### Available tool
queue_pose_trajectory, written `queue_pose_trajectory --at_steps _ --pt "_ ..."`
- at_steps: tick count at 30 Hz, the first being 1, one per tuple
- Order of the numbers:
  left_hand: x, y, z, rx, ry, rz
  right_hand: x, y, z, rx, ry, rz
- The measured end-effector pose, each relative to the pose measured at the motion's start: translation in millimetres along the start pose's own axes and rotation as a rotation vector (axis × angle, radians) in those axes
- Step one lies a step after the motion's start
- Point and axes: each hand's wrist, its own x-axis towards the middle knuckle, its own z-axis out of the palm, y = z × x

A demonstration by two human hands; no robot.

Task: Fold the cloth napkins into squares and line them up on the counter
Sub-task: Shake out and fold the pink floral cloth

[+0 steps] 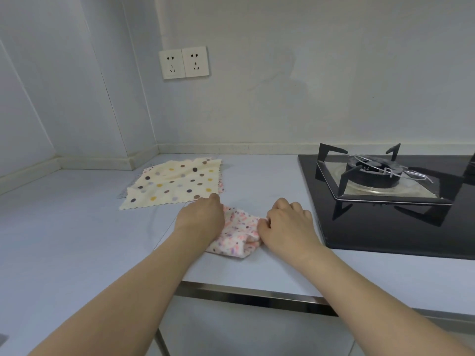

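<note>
Head view: a pink speckled napkin (237, 231) was seen bunched and partly folded on the counter (77, 227), near the front edge and just left of the hob (385, 201).

The left hand (203, 219) was laid over the napkin's left side, knuckles up. Its fingers were curled down onto the cloth; whether cloth was pinched beneath could not be told.

The right hand (288, 227) was placed on the napkin's right side, fingers curled. A fold at the right edge was pinched between thumb and fingertips.

A cream dotted napkin (174, 183) was spread flat, unfolded, farther back on the counter toward the left rear corner. Its near right corner was just beside the left hand's knuckles; contact could not be told. Edges of other cloth were seen sticking out from under it at the left and right sides.

A black burner grate (372, 173) was seen on the hob at the counter's right side. Two wall sockets (183, 62) were mounted above the rear edge.
</note>
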Motion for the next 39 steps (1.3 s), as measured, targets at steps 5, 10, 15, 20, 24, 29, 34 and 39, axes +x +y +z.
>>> queue_pose_trajectory --at_steps 5,10,15,20,24,29,34,39 --pt "-18 -3 -14 -0.005 0.185 0.055 -17 1 -7 0.035 -0.034 -0.038" --pt "-81 9 -31 -0.306 0.204 0.268 -36 5 -10 0.153 -0.027 -0.031" --pt "-103 15 -22 -0.267 -0.094 0.125 -40 5 -8 0.144 0.010 -0.007" --pt "-106 9 -38 -0.245 -0.293 0.107 -42 6 -8 0.119 0.053 0.032" --pt "-100 0 -55 -0.335 -0.485 0.092 -41 5 -6 0.104 0.090 0.014" --pt "-66 -5 -51 -0.578 -0.246 -0.243 -41 6 -13 0.444 0.129 -0.056" --pt "-43 10 -46 -0.867 -0.438 -0.254 -45 8 -27 1.020 0.190 0.035" --pt "-60 38 -57 -1.249 -0.211 -0.181 -58 4 -60 1.423 0.274 0.227"
